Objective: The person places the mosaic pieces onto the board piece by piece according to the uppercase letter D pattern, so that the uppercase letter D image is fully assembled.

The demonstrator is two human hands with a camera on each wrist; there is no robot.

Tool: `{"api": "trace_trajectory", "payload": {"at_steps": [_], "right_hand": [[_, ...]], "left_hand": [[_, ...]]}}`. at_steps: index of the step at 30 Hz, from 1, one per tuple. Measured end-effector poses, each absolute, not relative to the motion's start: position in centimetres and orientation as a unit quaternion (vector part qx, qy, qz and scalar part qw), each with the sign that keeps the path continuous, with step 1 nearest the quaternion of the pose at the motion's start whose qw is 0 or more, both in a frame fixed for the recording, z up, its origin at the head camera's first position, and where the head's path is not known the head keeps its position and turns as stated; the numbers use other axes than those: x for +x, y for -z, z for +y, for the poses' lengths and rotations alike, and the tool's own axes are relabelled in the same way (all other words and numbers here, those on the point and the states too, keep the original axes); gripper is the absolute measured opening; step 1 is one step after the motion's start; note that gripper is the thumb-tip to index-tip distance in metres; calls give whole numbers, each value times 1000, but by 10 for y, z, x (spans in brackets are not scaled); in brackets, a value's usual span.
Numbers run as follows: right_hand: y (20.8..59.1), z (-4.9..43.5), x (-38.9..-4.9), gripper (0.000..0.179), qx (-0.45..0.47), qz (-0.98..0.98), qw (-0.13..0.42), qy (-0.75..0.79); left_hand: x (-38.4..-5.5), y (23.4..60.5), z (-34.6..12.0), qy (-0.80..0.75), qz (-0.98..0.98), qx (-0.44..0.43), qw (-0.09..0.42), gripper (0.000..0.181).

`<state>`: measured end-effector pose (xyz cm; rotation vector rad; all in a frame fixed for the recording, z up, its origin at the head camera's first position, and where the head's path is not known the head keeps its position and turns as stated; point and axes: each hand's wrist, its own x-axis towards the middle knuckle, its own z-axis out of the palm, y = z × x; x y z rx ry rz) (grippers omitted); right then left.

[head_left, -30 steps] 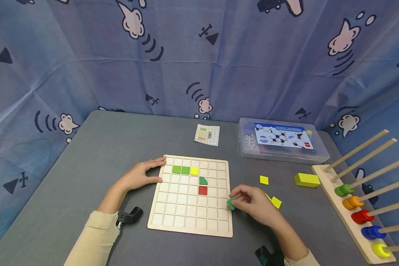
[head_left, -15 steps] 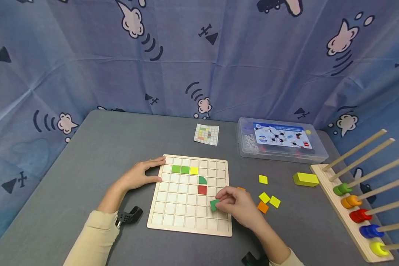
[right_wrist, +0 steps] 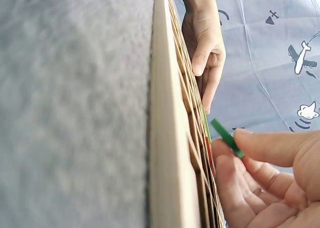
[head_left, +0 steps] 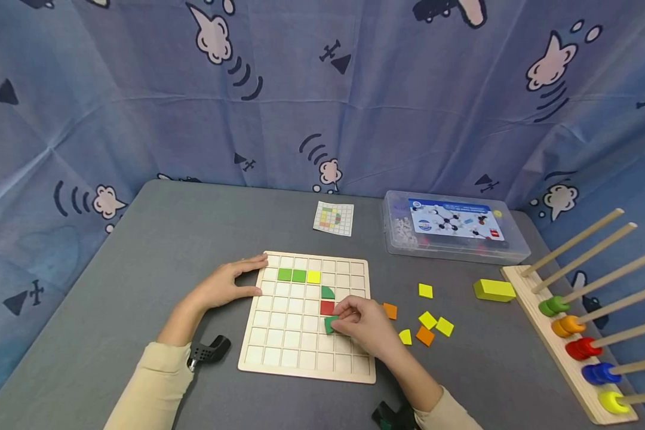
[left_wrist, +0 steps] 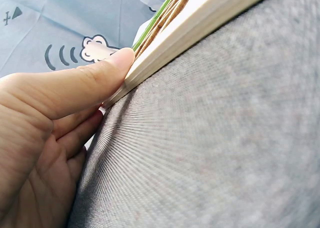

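Observation:
A wooden grid board (head_left: 279,361) lies on the grey table. My left hand (head_left: 230,280) touches its left edge, with fingertips at the far corner and the thumb (left_wrist: 117,63) against the side. My right hand (head_left: 366,322) pinches a small dark green tile (head_left: 330,325) between thumb and fingers, just below the red tile (head_left: 327,307). In the right wrist view the green tile (right_wrist: 227,137) is held tilted, close over the board. A green quarter-round tile (head_left: 328,292) sits above the red one. Two light green tiles (head_left: 292,275) and a yellow tile (head_left: 314,277) form a row.
Loose yellow tiles (head_left: 427,320) and orange tiles (head_left: 425,335) lie right of the board. A printed pattern card (head_left: 333,218) lies behind it. Farther right are a clear plastic box (head_left: 454,227), a yellow block (head_left: 494,291) and a wooden peg rack (head_left: 561,346) with coloured rings.
My right hand has carried the green tile leftward from the board's right edge to below the red tile, uncovering loose orange and yellow tiles. The left hand stays in place.

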<state>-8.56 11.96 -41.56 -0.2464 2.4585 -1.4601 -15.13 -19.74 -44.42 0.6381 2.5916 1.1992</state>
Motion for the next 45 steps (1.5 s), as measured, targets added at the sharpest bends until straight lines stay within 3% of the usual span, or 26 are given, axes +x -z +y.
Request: {"api": "trace_trajectory", "payload": {"at_steps": [11,20,45], "right_hand": [[418,110,-84,11,-69,867,103,483],[418,109,-84,12,-66,871,108,474],[421,106,-79,17,-138,917,33,372]], "left_hand": [[-151,445,-197,-412,878,219,107,66],[-152,445,-198,-411,878,221,108,65],[-152,447,-198,-409,878,225,103,66]]}}
